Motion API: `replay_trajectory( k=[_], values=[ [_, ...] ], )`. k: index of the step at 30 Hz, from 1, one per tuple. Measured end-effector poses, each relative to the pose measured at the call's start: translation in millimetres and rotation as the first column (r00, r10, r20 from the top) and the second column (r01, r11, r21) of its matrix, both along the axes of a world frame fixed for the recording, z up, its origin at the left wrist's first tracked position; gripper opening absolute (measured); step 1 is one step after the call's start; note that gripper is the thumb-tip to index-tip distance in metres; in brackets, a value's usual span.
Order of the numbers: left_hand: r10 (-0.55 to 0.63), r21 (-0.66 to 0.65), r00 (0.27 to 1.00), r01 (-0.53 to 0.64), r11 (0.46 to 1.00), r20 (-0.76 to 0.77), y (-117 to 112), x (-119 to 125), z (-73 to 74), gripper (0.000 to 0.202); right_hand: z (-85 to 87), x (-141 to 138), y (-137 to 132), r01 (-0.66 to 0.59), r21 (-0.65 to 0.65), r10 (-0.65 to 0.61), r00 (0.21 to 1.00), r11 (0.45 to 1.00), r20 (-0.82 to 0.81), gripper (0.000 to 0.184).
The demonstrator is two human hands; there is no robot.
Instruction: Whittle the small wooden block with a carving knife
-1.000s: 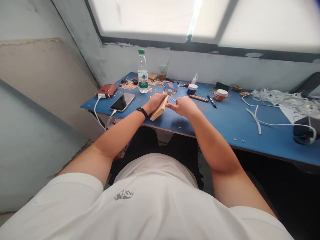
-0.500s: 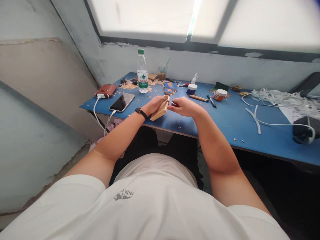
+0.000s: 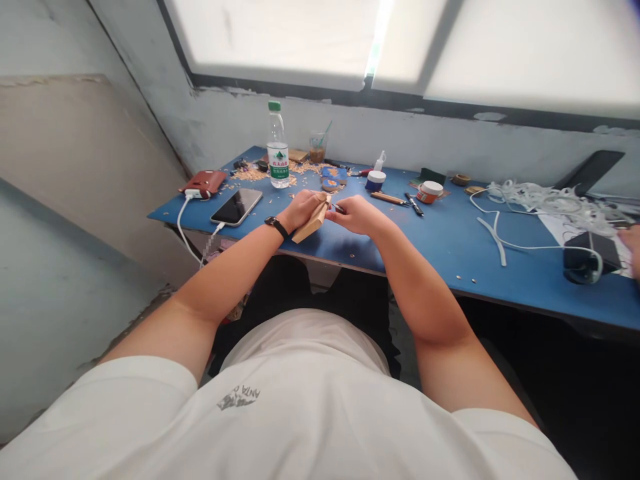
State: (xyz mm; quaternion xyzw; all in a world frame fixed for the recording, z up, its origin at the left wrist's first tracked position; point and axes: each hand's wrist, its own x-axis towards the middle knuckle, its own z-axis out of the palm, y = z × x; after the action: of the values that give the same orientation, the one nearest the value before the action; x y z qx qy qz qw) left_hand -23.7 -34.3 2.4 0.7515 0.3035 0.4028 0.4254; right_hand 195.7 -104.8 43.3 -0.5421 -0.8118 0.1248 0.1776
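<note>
My left hand [image 3: 303, 209] is closed around a pale wooden block [image 3: 311, 225], held tilted above the front part of the blue table. My right hand [image 3: 356, 215] grips a small carving knife [image 3: 339, 209] with a dark handle. Its tip meets the upper end of the block, close to my left thumb. Most of the handle is hidden inside my right fingers. Behind the block lie blue and orange painted pieces [image 3: 332, 179], with wood shavings [image 3: 253, 171] scattered further back.
A water bottle [image 3: 279, 148], a phone [image 3: 237, 207] on a cable and a brown case [image 3: 204, 183] stand left. Jars [image 3: 429, 192], a pen [image 3: 415, 205] and a wooden-handled tool [image 3: 389, 199] lie right. Another person's hand [image 3: 631, 241] shows at the right edge, near white cords [image 3: 525, 195].
The view has shifted slightly to the right. Another person's hand has come into sight at the right edge. Both my hands keep their holds on the block and the knife.
</note>
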Motion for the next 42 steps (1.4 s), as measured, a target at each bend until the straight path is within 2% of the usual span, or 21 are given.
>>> replay_trajectory(
  k=[5, 11, 17, 25, 29, 34, 36, 40, 42],
  values=[
    [0.034, 0.019, 0.999, -0.034, 0.999, 0.015, 1.2, 5.2, -0.9, 0.061, 3.0, 0.7, -5.3, 0.010, 0.013, -0.010, 1.000, 1.000, -0.003, 0.075],
    [0.055, -0.053, 0.998, -0.054, 0.997, 0.013, 1.3, 8.9, -1.3, 0.063, 0.7, 2.3, 2.7, 0.031, 0.028, -0.032, 0.998, 0.999, 0.056, 0.070],
    [0.117, -0.045, 0.993, -0.118, 0.992, -0.018, 5.2, 6.7, -4.0, 0.064, -3.7, 5.2, 12.0, 0.023, 0.051, -0.025, 0.998, 0.998, 0.055, 0.064],
    [0.097, -0.051, 0.995, -0.095, 0.994, 0.029, 11.7, 7.2, -8.7, 0.076, -2.2, -3.6, 11.5, 0.148, 0.071, -0.154, 0.983, 0.987, 0.103, 0.065],
    [0.063, -0.053, 0.998, -0.063, 0.997, -0.017, 3.5, 6.4, -1.2, 0.080, 1.2, 0.6, 4.9, 0.058, 0.056, -0.060, 0.997, 0.997, 0.049, 0.066],
    [-0.022, -0.028, 0.990, 0.018, 0.999, -0.143, -8.8, 1.9, 5.9, 0.064, 9.1, 15.9, -5.5, -0.130, -0.043, 0.130, 0.991, 0.991, -0.016, 0.061],
    [-0.030, -0.032, 0.988, 0.025, 0.999, -0.154, -10.5, 1.5, 5.2, 0.057, 11.9, 19.8, -7.2, -0.150, -0.069, 0.149, 0.989, 0.986, -0.018, 0.061],
    [0.009, -0.183, 0.993, -0.031, 0.983, -0.119, -10.7, 5.2, 3.3, 0.051, 13.7, 20.4, -5.3, -0.121, -0.103, 0.125, 0.992, 0.987, 0.031, 0.063],
    [0.007, -0.166, 0.994, -0.026, 0.986, -0.110, -11.0, 6.9, 4.6, 0.049, 12.3, 19.5, -2.7, -0.075, -0.117, 0.083, 0.994, 0.990, 0.065, 0.066]
  ],
)
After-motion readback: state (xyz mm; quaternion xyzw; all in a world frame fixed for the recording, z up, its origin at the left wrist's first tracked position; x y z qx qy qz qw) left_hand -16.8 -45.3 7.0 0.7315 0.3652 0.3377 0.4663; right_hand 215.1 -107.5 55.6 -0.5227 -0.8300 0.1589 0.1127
